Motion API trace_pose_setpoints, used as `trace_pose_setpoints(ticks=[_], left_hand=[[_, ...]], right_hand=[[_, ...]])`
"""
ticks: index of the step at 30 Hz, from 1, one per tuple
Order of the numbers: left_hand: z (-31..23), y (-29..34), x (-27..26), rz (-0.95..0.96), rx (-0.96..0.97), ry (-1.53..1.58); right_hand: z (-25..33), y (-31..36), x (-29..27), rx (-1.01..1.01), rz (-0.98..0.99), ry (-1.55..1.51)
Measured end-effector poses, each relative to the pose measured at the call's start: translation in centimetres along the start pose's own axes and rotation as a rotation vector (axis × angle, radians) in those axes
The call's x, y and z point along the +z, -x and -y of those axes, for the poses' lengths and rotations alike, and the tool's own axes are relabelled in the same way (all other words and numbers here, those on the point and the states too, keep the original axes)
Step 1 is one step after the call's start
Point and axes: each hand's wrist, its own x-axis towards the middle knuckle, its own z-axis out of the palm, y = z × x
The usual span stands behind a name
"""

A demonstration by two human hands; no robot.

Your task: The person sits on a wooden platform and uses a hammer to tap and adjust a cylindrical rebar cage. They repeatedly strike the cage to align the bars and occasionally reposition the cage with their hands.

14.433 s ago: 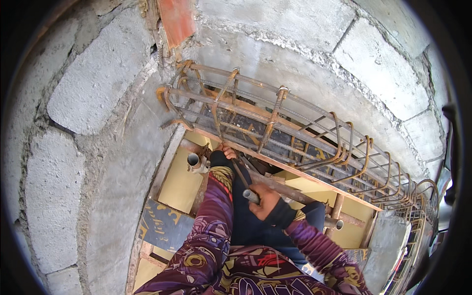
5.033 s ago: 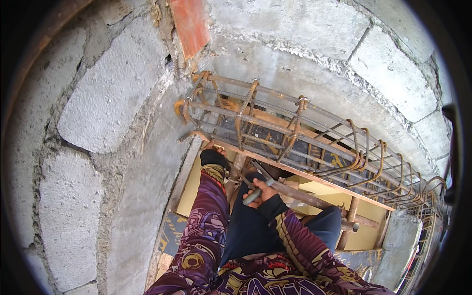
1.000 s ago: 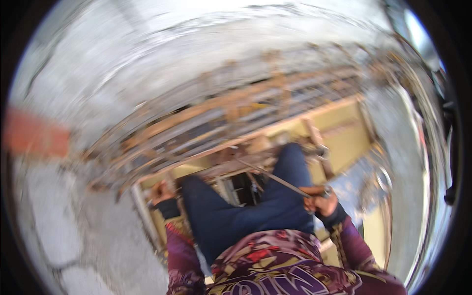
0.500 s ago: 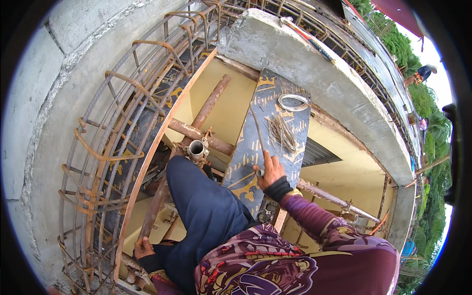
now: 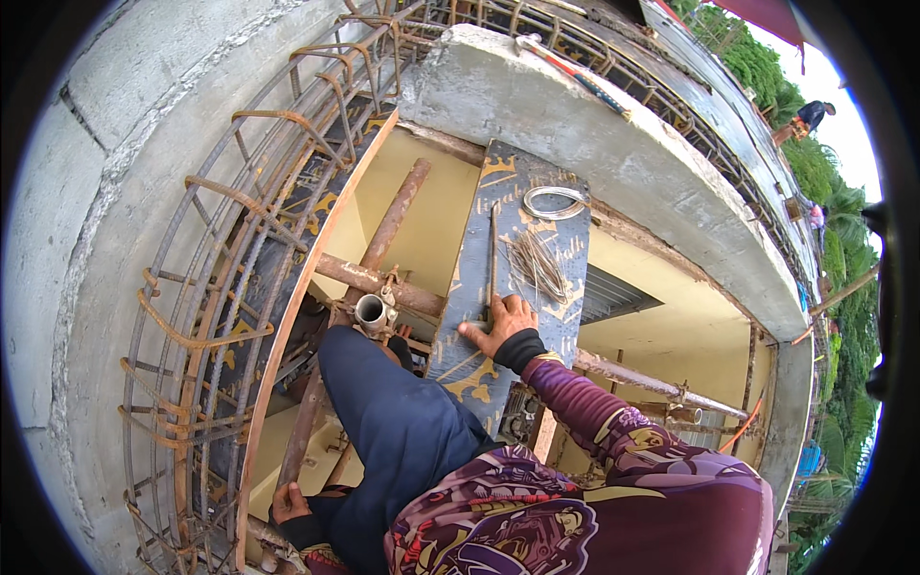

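My right hand (image 5: 504, 328) lies on the patterned dark plywood board (image 5: 460, 350), thumb spread away from the fingers. A thin rusty metal rod (image 5: 494, 249) rests on the board, its lower end by my fingertips and partly hidden by them. Beyond the hand on the board are a loose bundle of cut tie wires (image 5: 539, 266) and a coil of silvery wire (image 5: 556, 202). At the lower left my left hand (image 5: 288, 503) is closed around a rusty scaffold pipe (image 5: 305, 422); some of its fingers are hidden.
A rebar cage (image 5: 211, 278) curves along the left, beside a concrete wall (image 5: 96, 249). Rusty pipes meet near an open-ended upright pipe (image 5: 371, 310) by my knee. A red-handled tool (image 5: 565, 67) lies on the concrete beam (image 5: 613, 144). Another person (image 5: 810, 118) is far right.
My right hand has lowered the rod onto the board and loosened its fingers from it. The rod now points straighter away. My left hand stays on the pipe; the view has shifted slightly.
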Motion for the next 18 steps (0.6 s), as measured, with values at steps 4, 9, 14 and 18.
trace_pose_setpoints(ticks=[4,9,14,18], left_hand=[[0.4,-0.6,-0.4,0.016,-0.008,-0.033],[0.3,-2.5,2.4,0.104,0.105,-0.155],[-4.4,-0.8,4.8,0.152,0.110,-0.382],[-5.5,-0.2,3.5,0.134,0.098,-0.496]], right_hand=[[-4.4,-0.9,1.9,0.156,-0.336,-0.327],[-10.6,-4.3,4.2,0.522,-0.075,-0.090],[-13.2,-4.4,5.9,0.645,0.045,-0.135],[-10.9,-4.0,4.1,0.518,-0.107,-0.282]])
